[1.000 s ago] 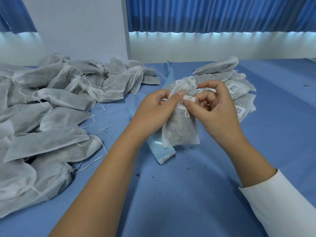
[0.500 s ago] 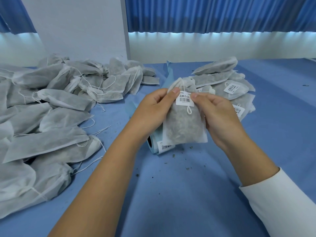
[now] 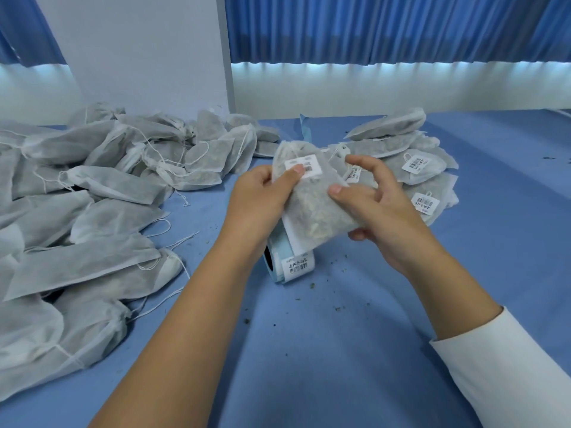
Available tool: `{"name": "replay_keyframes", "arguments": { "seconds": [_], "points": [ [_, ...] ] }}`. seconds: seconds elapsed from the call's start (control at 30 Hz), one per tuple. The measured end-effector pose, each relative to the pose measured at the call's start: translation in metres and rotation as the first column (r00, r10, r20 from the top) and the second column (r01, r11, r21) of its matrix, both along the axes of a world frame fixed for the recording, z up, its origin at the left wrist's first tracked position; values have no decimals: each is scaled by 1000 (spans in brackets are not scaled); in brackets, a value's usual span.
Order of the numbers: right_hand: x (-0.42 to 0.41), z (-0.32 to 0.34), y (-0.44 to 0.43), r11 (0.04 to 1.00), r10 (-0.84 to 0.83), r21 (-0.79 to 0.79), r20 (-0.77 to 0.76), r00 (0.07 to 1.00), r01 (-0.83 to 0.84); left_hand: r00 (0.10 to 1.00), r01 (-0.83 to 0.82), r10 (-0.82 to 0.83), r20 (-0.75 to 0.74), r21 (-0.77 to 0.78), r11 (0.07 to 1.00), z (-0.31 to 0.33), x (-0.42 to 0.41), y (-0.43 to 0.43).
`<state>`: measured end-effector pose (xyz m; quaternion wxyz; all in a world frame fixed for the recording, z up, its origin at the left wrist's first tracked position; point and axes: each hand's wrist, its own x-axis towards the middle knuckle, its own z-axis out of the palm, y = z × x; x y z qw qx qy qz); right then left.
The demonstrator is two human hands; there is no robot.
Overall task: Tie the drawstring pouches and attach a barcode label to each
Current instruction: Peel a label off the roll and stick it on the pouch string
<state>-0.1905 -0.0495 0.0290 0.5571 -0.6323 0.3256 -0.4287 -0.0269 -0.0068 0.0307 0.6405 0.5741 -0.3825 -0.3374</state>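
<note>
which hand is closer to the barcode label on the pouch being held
Left. The left hand presses its thumb on the label near the top of the pouch; the right hand holds the pouch lower down, its thumb clear of the label.

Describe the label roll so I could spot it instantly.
On the blue table, look below the held pouch. There stands a label roll; alone among the grey pouches, it is pale blue and wound, a barcode label on its front.
</note>
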Motion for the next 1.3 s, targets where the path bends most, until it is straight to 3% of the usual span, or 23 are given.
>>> {"name": "replay_keyframes", "arguments": {
  "seconds": [0.17, 0.3, 0.37, 0.43, 0.5, 0.53, 0.63, 0.87, 1.0, 1.13, 1.3],
  "points": [
    [0, -4, 0, 984, 120, -137, 1, 993, -119, 997, -74, 74, -19, 30, 997, -2, 4, -1],
    [-6, -4, -8, 982, 172, -69, -61, 983, -176, 977, -24, 32, -210, 43, 999, 2, 10, 0],
    [-6, -5, -12, 991, 110, -62, -75, 991, -115, 947, -40, 51, -316, 42, 998, 6, 15, 0],
    [-7, -2, -17, 997, -22, -65, 165, 986, 33, 928, -55, 70, -366, 52, 997, 7, 17, 0],
    [-12, 3, -21, 1000, 6, -28, 448, 894, 8, 928, -56, 72, -366, 54, 997, 7, 17, 1],
    [-14, 5, -22, 999, 37, -4, 519, 854, -41, 930, -61, 76, -360, 51, 997, 7, 16, 1],
    [-12, 3, -19, 994, 44, 66, 457, 888, -84, 943, -89, 93, -321, 27, 996, 6, 13, 1],
    [2, -10, -12, 995, 47, 81, 165, 985, -61, 967, -200, 189, -174, -47, 979, 5, 15, 0],
    [7, -16, -11, 997, 51, 47, 75, 996, -55, 944, -301, 306, 125, -58, 952, -3, 34, -1],
    [10, -20, -11, 998, 52, 34, 7, 999, -53, 749, -410, 265, 608, 110, 905, -21, 69, 0],
    [18, -29, -12, 1000, 8, -12, -113, 994, -9, 724, -413, 46, 688, 379, 828, -39, 95, -6]
  ]
}}
